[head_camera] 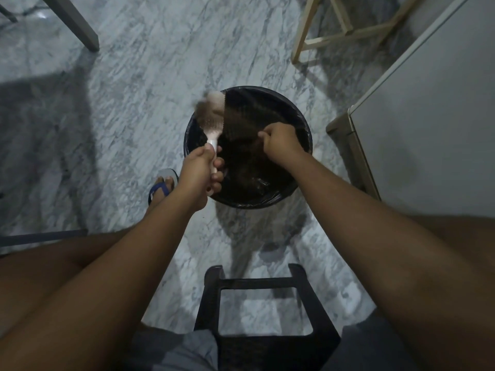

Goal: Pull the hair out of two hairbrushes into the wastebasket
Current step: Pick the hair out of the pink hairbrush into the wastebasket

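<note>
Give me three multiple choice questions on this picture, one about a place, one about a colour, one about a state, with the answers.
1. Where is the hairbrush?
A) on the floor
B) above the left rim of the wastebasket
C) on the stool

2. What colour is the wastebasket?
A) white
B) red
C) black

3. What is the right hand doing?
A) pinching hair drawn from the hairbrush
B) resting open on a knee
C) holding a second brush

Answers: 1 B, the left hand holds it by the handle over that rim. 2 C, its rim and inside look black. 3 A, dark hair stretches from the bristles to its fingers.
</note>
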`<act>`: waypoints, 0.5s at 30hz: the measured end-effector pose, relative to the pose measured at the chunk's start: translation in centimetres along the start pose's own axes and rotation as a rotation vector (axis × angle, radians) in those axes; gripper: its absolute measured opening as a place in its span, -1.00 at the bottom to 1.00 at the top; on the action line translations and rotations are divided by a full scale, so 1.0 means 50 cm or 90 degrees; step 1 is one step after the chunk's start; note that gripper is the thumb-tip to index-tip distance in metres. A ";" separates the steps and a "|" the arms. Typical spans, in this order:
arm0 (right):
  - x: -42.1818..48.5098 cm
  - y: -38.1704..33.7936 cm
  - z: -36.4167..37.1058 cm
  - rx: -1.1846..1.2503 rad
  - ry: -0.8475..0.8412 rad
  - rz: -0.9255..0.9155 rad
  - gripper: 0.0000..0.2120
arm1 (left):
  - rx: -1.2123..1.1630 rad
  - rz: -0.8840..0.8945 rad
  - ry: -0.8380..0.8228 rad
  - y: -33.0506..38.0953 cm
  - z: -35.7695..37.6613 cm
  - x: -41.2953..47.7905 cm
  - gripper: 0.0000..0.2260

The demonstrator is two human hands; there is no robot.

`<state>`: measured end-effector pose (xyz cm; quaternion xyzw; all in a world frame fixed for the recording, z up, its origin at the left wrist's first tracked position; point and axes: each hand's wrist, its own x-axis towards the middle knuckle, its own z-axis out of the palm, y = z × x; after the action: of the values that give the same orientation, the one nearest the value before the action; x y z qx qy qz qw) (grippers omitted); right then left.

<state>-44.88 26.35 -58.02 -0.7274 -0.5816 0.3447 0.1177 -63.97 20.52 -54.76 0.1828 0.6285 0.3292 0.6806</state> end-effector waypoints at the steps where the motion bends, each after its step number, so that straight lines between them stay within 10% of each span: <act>1: 0.006 0.010 -0.003 0.018 0.057 0.026 -0.72 | -0.022 -0.005 0.023 0.005 -0.004 0.001 -0.79; 4: 0.012 0.035 -0.020 0.036 0.159 0.100 -0.71 | -0.059 -0.004 0.071 0.014 -0.026 0.005 -0.79; 10: -0.022 0.032 0.009 -0.209 -0.146 0.191 -0.68 | -0.021 0.012 0.056 0.005 -0.024 -0.005 -0.79; 15: -0.019 -0.001 -0.024 -0.233 -0.305 0.128 -0.01 | 0.070 0.021 0.022 -0.002 -0.018 -0.006 -0.80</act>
<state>-44.25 25.76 -56.74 -0.6887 -0.5702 0.4056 -0.1901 -64.80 20.10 -54.76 0.2249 0.6543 0.3084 0.6529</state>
